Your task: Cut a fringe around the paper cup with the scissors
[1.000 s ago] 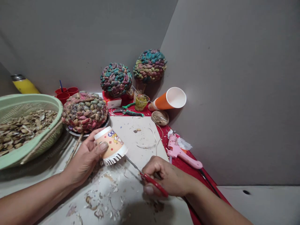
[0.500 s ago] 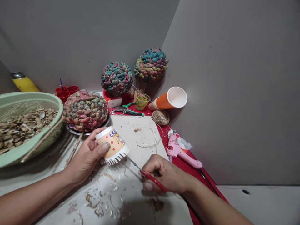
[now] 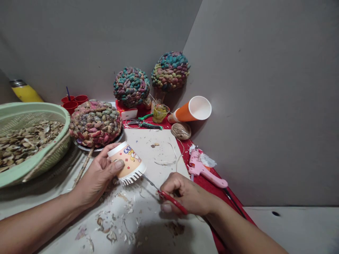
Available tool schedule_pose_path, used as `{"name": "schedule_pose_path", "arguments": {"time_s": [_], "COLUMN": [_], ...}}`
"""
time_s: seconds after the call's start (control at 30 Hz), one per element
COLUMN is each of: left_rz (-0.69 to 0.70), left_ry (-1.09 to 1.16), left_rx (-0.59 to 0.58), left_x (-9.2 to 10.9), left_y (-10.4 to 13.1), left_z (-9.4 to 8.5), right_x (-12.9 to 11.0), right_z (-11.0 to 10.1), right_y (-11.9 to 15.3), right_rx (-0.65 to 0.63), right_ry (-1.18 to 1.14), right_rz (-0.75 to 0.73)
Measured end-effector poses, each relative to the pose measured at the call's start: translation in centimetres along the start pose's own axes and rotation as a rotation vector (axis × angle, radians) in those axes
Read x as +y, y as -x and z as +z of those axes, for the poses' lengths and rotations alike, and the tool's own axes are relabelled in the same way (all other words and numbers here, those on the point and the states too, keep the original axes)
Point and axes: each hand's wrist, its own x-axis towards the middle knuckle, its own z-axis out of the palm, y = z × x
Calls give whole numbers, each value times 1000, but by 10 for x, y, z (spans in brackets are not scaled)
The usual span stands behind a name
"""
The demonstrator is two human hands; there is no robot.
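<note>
My left hand (image 3: pixel 106 173) grips a printed paper cup (image 3: pixel 129 157), tilted, with its thumb on the cup's side. Slits run along part of the cup's lower rim, leaving a fringe of narrow strips. In my right hand (image 3: pixel 182 194) are red-handled scissors (image 3: pixel 172 203), fingers closed around the handles. The blades point up and left, and their tips meet the cup's rim at the end of the fringe. Just behind the left hand, a ball covered in coloured shells (image 3: pixel 96 123) rests in a metal dish, with a twine-wrapped stem reaching toward me.
A green basket (image 3: pixel 63 114) of shells stands left. Two more shell-covered balls (image 3: pixel 131 87) are at the back, near green-handled pliers (image 3: pixel 149 125), a twine ball (image 3: pixel 180 131) and stacked orange cups (image 3: pixel 182 113). A pink glue gun (image 3: pixel 206 174) lies right. Scraps litter the white board (image 3: pixel 148 218).
The view has shifted very slightly. Both hands, the cup and the scissors stay almost where they were, with the blades still at the rim.
</note>
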Motion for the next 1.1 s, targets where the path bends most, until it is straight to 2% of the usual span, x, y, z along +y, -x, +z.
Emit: {"name": "schedule_pose_path", "arguments": {"time_s": [0.63, 1.1], "left_rz": [13, 16], "left_ry": [-61, -34], "left_rx": [7, -27], "left_x": [0, 2], "left_y": [0, 2], "left_z": [1, 3], "right_x": [1, 3], "right_z": [1, 1], "right_y": [0, 2], "right_rx": [8, -5], "right_ry": [-146, -112], "right_rz": [15, 48]}}
